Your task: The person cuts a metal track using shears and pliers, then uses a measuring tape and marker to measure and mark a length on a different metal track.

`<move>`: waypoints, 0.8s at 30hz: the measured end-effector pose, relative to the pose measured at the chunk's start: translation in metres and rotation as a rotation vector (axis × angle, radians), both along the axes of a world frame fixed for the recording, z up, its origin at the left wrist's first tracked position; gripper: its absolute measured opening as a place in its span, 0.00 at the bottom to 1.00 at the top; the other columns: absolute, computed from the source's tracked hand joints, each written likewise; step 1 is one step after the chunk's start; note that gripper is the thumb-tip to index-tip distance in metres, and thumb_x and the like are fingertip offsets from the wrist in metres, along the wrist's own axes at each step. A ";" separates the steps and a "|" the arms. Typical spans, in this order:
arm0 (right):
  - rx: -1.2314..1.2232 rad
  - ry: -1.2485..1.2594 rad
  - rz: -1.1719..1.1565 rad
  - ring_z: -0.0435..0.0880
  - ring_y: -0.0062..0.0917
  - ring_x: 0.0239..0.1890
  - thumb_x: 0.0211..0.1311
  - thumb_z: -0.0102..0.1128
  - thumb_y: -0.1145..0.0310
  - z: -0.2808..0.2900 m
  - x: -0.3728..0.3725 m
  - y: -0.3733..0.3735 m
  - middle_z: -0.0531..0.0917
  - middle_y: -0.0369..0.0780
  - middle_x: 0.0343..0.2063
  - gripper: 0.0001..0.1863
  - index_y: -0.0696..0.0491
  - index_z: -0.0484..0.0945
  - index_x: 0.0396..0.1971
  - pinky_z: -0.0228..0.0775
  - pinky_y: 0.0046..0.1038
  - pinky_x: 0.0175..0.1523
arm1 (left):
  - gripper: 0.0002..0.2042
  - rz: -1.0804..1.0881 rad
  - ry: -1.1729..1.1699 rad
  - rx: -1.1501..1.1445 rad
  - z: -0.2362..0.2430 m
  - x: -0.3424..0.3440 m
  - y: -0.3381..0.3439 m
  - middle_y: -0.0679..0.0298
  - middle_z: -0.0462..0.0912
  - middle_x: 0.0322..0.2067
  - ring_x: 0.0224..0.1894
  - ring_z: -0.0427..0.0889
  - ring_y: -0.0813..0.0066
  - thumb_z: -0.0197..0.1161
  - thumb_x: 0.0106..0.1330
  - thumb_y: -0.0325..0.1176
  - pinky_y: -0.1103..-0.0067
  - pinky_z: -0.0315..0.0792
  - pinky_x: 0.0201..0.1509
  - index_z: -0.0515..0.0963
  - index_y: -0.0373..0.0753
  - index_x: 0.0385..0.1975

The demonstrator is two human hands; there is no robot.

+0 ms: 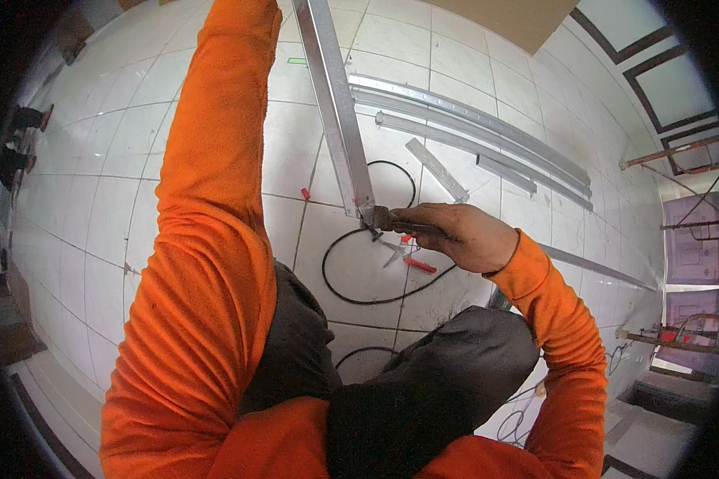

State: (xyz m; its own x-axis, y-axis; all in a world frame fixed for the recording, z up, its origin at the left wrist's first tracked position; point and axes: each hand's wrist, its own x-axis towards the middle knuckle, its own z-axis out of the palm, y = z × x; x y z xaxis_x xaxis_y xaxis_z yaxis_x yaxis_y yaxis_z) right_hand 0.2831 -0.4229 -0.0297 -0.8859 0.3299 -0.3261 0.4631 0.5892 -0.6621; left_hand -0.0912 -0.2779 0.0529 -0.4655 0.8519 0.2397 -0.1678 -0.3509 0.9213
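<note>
My left arm, in an orange sleeve, stretches up past the top edge, so my left hand is out of the picture. A long silver metal channel [333,104] slants down beside that arm, its lower end just above the tiled floor. My right hand [467,233] is closed round a dark tool that looks like a hammer [383,217]; its brownish head is against or very near the channel's lower end. Below the hand lie red-handled snips [420,265], partly covered. A black cable [325,275] loops around them on the floor.
Several long metal profiles [471,116] lie on the floor at the far right, with a short flat offcut [437,170] nearer. A small red piece [305,193] is left of the channel. Metal scaffold frames [675,156] stand at the right edge. My bent knees [471,343] are close below.
</note>
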 end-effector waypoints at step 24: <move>-0.422 -0.296 -0.100 0.70 0.19 0.17 0.67 0.57 0.59 -0.014 -0.038 -0.004 0.74 0.33 0.18 0.14 0.55 0.80 0.40 0.64 0.27 0.24 | 0.08 -0.194 0.257 0.042 0.013 0.092 -0.005 0.64 0.72 0.17 0.16 0.70 0.74 0.63 0.57 0.34 0.75 0.66 0.18 0.75 0.36 0.27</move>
State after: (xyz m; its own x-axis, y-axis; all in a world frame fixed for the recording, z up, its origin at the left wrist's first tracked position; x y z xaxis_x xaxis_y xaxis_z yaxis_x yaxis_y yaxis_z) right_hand 0.2450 -0.4267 -0.0436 -0.7064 0.1944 -0.6806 0.7068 0.2431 -0.6643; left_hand 0.0012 -0.2827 0.0662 -0.2154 0.9058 0.3649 0.0014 -0.3734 0.9277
